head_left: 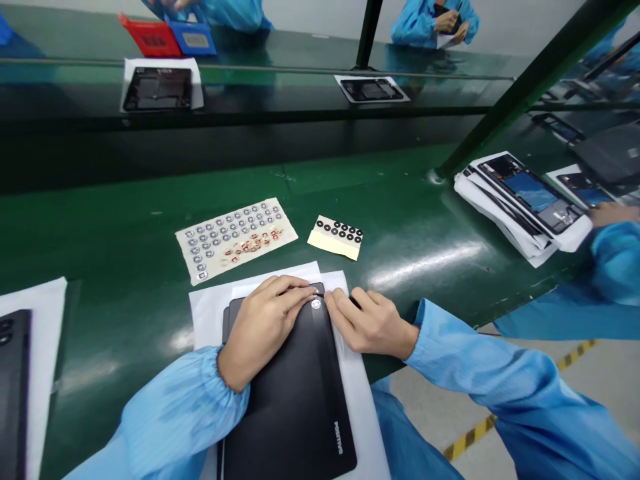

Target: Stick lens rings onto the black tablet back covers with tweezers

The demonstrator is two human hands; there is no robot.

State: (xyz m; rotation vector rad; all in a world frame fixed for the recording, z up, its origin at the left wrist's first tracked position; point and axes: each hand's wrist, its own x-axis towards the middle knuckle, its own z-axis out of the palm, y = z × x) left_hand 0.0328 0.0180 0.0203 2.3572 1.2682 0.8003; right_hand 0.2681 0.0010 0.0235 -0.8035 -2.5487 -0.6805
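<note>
A black tablet [300,413] marked POSITIVO lies back up on white paper sheets, with the edge of another dark panel showing beneath its left side. My left hand [273,320] rests across its upper part, fingers closed together and pressing at the top corner. Just below those fingertips is a small round light ring [316,304] on the tablet's back. At the same corner my right hand [367,323] pinches a thin dark tool [355,302], its tip close to my left fingertips. Most of the tool is hidden by my fingers.
Beyond the tablet lie a sheet of ring stickers [220,237] and a small card of black rings [340,231]. Another dark device [14,393] is at left. Stacked tablet parts [525,200] and a co-worker's sleeve [617,260] are at right. A green post [500,100] slants upward.
</note>
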